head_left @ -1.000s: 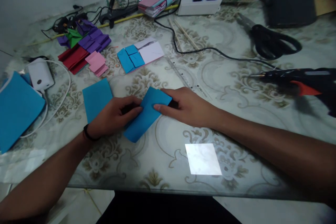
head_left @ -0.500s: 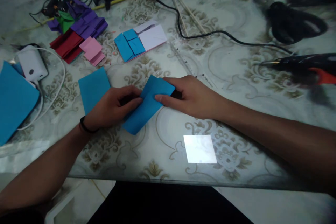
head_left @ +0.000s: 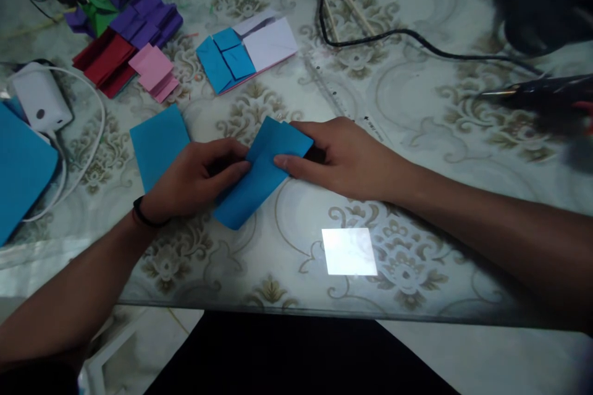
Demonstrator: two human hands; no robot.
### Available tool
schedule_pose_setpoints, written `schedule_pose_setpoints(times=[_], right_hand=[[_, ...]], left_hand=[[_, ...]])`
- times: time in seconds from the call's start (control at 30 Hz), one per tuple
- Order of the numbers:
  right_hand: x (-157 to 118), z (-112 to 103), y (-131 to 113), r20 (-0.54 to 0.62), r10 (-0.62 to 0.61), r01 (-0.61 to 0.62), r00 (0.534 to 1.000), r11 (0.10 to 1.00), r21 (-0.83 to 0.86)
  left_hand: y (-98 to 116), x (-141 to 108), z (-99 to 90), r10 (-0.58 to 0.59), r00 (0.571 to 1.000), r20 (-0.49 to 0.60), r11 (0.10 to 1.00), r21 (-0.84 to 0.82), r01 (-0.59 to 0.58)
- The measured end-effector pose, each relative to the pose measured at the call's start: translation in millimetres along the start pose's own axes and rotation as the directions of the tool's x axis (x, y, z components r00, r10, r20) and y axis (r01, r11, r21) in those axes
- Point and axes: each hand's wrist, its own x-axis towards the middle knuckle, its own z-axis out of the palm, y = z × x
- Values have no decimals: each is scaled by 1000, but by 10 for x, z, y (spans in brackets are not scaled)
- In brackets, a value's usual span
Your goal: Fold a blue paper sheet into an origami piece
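Note:
A folded sheet of blue paper (head_left: 259, 179) is held at a slant above the patterned table, between both hands. My left hand (head_left: 204, 173) pinches its left edge with thumb and fingertips. My right hand (head_left: 338, 157) grips its upper right end, the thumb on top and the fingers hidden beneath. Partly behind my left hand lies another piece of blue paper (head_left: 160, 139). Farther back, a folded blue and white paper piece (head_left: 231, 65) rests on the table.
Purple (head_left: 148, 18), red (head_left: 104, 62) and pink folded papers (head_left: 155, 71) lie at the back left. A white device (head_left: 41, 99) with a cable and a blue sheet (head_left: 23, 166) are at the left. A clear ruler (head_left: 333, 92), black cord (head_left: 407, 34) and pointed black tool (head_left: 532, 91) lie right.
The view has tilted slightly, so the table's things sit higher in the picture. Both hands keep their hold on the blue paper, with hardly any movement of it.

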Motion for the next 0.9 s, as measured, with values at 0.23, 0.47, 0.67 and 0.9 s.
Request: schedule_pose_setpoints(times=[0.23, 0.47, 0.67, 0.9], right_hand=[[1, -3, -7, 6, 6, -6, 1000, 1000, 1], [0, -7, -20, 9, 5, -5, 1000, 1000, -1], [-2, -9, -13, 13, 9, -9, 1000, 1000, -5], [1, -8, -11, 10, 3, -3, 1000, 1000, -4]], left_hand=[[27, 0, 0, 1, 1000, 8, 1000, -8, -1], [43, -1, -3, -4, 1000, 16, 1000, -13, 4], [8, -6, 7, 46, 999, 2, 998, -41, -46], [18, -8, 0, 10, 1000, 9, 1000, -17, -9]])
